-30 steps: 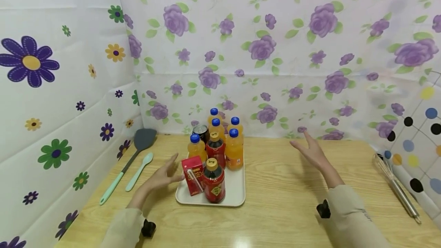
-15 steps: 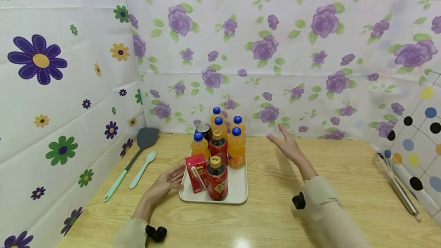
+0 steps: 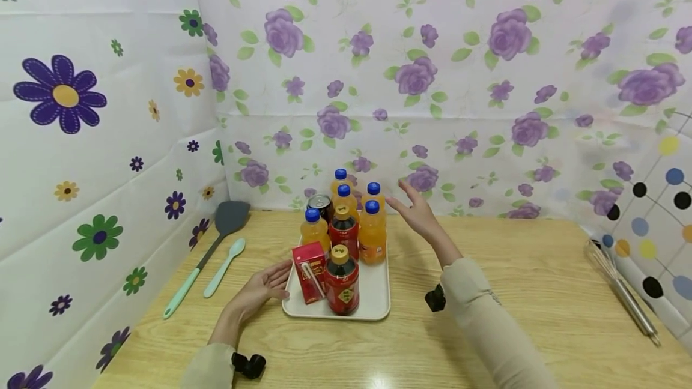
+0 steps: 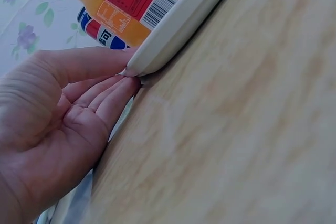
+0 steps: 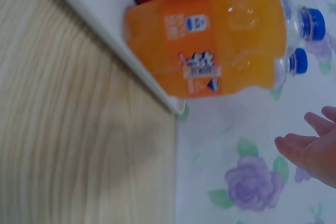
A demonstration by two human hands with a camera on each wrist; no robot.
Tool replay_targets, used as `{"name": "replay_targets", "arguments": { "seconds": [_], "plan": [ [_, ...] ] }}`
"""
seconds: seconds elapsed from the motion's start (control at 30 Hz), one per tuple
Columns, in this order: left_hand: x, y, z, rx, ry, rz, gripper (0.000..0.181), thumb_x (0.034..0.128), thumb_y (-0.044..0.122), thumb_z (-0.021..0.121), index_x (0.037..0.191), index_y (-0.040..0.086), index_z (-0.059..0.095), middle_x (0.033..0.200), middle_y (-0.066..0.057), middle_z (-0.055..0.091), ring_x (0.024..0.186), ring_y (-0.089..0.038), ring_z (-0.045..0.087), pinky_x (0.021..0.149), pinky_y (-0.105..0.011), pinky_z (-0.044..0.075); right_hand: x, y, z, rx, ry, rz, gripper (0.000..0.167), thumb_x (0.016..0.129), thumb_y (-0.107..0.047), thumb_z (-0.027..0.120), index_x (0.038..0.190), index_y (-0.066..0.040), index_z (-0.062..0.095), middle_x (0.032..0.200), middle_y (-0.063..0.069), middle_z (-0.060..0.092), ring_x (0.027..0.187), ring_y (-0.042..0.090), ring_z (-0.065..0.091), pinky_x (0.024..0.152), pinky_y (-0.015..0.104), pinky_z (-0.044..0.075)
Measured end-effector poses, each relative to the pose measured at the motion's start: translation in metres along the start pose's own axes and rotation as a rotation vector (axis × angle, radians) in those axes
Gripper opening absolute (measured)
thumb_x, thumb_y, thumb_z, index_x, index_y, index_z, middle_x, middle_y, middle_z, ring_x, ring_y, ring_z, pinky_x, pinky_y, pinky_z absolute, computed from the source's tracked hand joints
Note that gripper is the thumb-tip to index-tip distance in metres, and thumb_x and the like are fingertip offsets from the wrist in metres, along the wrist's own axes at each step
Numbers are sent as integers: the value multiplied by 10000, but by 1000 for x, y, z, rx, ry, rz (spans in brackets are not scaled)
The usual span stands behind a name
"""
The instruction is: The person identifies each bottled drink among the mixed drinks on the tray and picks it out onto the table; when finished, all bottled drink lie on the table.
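A white rectangular tray [image 3: 375,302] lies on the table, loaded with drinks. My left hand [image 3: 258,290] is at its near left corner; in the left wrist view the thumb and fingers [image 4: 114,98] pinch the tray's rim. To the right of the tray's far end, my right hand [image 3: 418,216] is raised with spread fingers, holding nothing. On the tray stand several orange drink bottles [image 3: 372,236] with blue caps, two dark bottles with red labels [image 3: 343,287] and gold caps, a red drink carton [image 3: 310,270] with a straw, and a dark can [image 3: 320,203].
Left of the tray lie a grey spatula [image 3: 231,218] with a mint handle and a mint spoon [image 3: 224,268]. A whisk [image 3: 622,293] lies at the table's right side. Floral cloth [image 3: 367,47] hangs behind the wooden table [image 3: 486,239].
My left hand has moved right to the tray's corner and now pinches its rim. My right hand has swung left, close to the tray's right side.
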State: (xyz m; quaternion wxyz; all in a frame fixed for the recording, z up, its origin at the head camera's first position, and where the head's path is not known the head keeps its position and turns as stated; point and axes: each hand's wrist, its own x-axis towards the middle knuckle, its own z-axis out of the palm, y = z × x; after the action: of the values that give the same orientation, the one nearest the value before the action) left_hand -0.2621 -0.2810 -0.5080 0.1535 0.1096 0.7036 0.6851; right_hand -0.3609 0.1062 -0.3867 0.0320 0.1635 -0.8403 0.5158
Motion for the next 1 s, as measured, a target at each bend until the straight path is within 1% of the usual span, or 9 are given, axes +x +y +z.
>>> {"name": "replay_targets", "arguments": {
  "seconds": [0.1, 0.2, 0.33, 0.47, 0.57, 0.83, 1.0],
  "plan": [
    [0, 1, -1, 5, -4, -4, 861, 832, -104, 636, 1542, -53, 151, 1599, -272, 148, 1478, -414, 157, 1081, -165, 443, 10, -10, 9, 14, 0, -23, 704, 992, -382, 537, 1561, -98, 235, 1622, 138, 244, 1506, 368, 191, 1212, 588, 258],
    [-2, 3, -3, 17, -10, -2, 857, 846, -81, 645, 1542, -55, 145, 1598, -275, 144, 1477, -418, 154, 1081, -165, 442, 20, -16, 20, 24, -17, -22, 682, 996, -368, 534, 1553, -89, 258, 1612, 143, 270, 1500, 369, 211, 1214, 576, 265],
    [-5, 3, -5, 22, -11, 1, 851, 850, -79, 646, 1539, -62, 147, 1595, -278, 149, 1474, -418, 158, 1087, -175, 439, 30, -20, 31, 91, -34, 21, 658, 1004, -335, 530, 1547, -70, 269, 1602, 150, 292, 1495, 363, 236, 1222, 522, 284],
    [-4, 5, -7, 25, -13, 7, 847, 855, -68, 652, 1540, -55, 156, 1596, -273, 155, 1474, -415, 163, 1095, -189, 437, 36, -22, 36, 188, -1, 91, 625, 1006, -316, 531, 1534, -66, 306, 1586, 159, 324, 1473, 345, 303, 1212, 475, 324],
    [-3, 6, -7, 25, -14, 12, 845, 860, -56, 655, 1543, -47, 157, 1599, -266, 156, 1476, -407, 165, 1096, -187, 436, 40, -23, 38, 227, 28, 122, 602, 998, -299, 549, 1515, -63, 351, 1566, 168, 359, 1452, 334, 352, 1205, 458, 342],
    [-4, 4, -4, 17, -10, 4, 864, 843, -65, 666, 1538, -62, 152, 1591, -278, 162, 1468, -414, 174, 1067, -164, 453, 47, -14, 45, 207, 62, 127, 569, 948, -198, 638, 1460, -40, 447, 1480, 194, 474, 1416, 326, 410, 1187, 444, 371],
    [-1, 2, -3, 13, 1, -12, 866, 838, -52, 684, 1542, -38, 180, 1601, -243, 181, 1472, -372, 202, 1056, -149, 457, 47, -9, 47, 209, 107, 152, 544, 922, -191, 674, 1415, -34, 505, 1436, 195, 528, 1372, 334, 467, 1169, 455, 399]
  ]
}}
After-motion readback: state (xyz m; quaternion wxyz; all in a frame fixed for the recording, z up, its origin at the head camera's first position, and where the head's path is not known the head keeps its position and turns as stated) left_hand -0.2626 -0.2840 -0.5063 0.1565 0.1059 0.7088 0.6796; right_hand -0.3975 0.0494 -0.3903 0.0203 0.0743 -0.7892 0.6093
